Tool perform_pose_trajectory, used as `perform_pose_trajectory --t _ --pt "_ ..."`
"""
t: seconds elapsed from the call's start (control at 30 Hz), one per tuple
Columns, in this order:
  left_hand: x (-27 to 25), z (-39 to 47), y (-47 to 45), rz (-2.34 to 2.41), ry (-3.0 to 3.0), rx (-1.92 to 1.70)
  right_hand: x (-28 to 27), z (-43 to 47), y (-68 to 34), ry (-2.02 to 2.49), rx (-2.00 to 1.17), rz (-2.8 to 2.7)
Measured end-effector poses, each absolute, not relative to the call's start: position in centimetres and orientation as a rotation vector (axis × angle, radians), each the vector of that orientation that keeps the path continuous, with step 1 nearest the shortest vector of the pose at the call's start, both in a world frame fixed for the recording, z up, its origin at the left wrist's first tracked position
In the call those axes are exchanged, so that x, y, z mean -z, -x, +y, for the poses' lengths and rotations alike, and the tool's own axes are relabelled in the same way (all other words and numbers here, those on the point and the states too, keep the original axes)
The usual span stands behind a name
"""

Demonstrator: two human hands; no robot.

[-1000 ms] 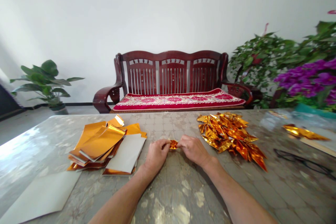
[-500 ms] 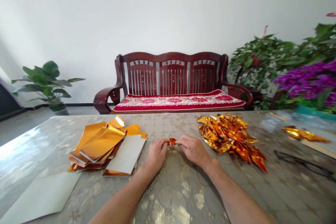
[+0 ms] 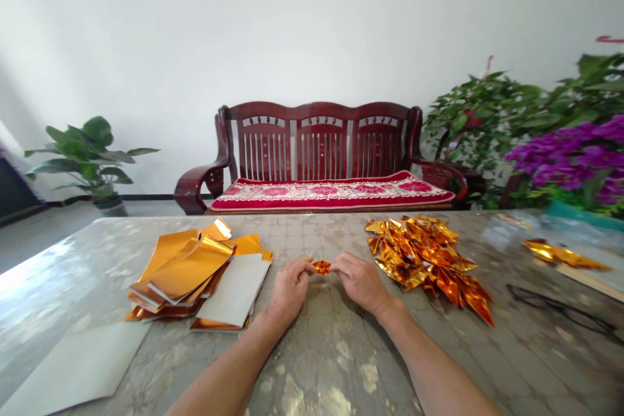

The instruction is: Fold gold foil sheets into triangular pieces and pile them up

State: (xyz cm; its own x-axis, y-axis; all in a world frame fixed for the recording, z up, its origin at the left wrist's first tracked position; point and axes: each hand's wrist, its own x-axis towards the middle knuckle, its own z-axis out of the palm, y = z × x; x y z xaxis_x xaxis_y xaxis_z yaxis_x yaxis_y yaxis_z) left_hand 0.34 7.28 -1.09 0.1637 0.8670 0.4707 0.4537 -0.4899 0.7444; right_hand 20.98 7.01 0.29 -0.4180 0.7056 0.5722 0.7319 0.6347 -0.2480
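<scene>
A small folded piece of shiny gold foil paper (image 3: pixel 322 267) is stretched between my two hands, just above the table. My left hand (image 3: pixel 290 289) pinches its left end, and my right hand (image 3: pixel 361 281) pinches its right end. The fingertips partly hide both ends. To the left lies a loose stack of gold foil sheets (image 3: pixel 188 266), some with the pale backing up, such as the white-backed sheet (image 3: pixel 231 289). On the right is a heap of folded gold foil pieces (image 3: pixel 424 253) with pointed ends.
The patterned table (image 3: pixel 322 351) fills the foreground. A pale sheet (image 3: pixel 78 364) lies at the front left. Toward the right are black glasses (image 3: pixel 560 309), one more folded foil piece (image 3: pixel 565 255) and clear plastic (image 3: pixel 509 229). A wooden bench (image 3: pixel 322 143) stands behind.
The foil between my hands shows a little more, as my right hand has shifted slightly right. The whole view has tilted up slightly, so everything sits a bit lower.
</scene>
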Motion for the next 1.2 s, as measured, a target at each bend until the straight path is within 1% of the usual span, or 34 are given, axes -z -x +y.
perform_pose_trajectory --t 0.13,0.23,0.4,0.5,0.6,0.73,0.93,1.2 --pt "1.7 7.5 -0.1 1.257 -1.947 -1.419 -0.5 7.0 -21.0 1.157 0.140 -2.168" --pt "2.2 7.7 0.1 1.452 -1.888 -1.397 -0.3 7.2 -21.1 1.272 0.153 -2.071" --pt "2.0 8.0 0.1 1.769 -1.961 -1.163 0.3 7.4 -21.4 1.331 0.179 -1.978" --pt "1.5 7.9 -0.5 1.875 -2.116 -0.930 0.5 7.5 -21.5 1.348 0.208 -1.949" --pt "1.3 7.5 -1.5 1.834 -2.379 -0.747 0.8 7.7 -21.9 1.368 0.265 -1.871" --pt "1.7 7.1 -2.4 1.784 -2.618 -0.692 1.1 8.3 -22.8 1.407 0.335 -1.740" --pt "1.8 7.2 -2.6 1.791 -2.689 -0.627 0.4 8.8 -24.1 1.525 0.344 -1.559" --pt "1.7 7.1 -2.6 1.791 -2.714 -0.589 -1.5 9.2 -26.1 1.664 0.210 -1.256"
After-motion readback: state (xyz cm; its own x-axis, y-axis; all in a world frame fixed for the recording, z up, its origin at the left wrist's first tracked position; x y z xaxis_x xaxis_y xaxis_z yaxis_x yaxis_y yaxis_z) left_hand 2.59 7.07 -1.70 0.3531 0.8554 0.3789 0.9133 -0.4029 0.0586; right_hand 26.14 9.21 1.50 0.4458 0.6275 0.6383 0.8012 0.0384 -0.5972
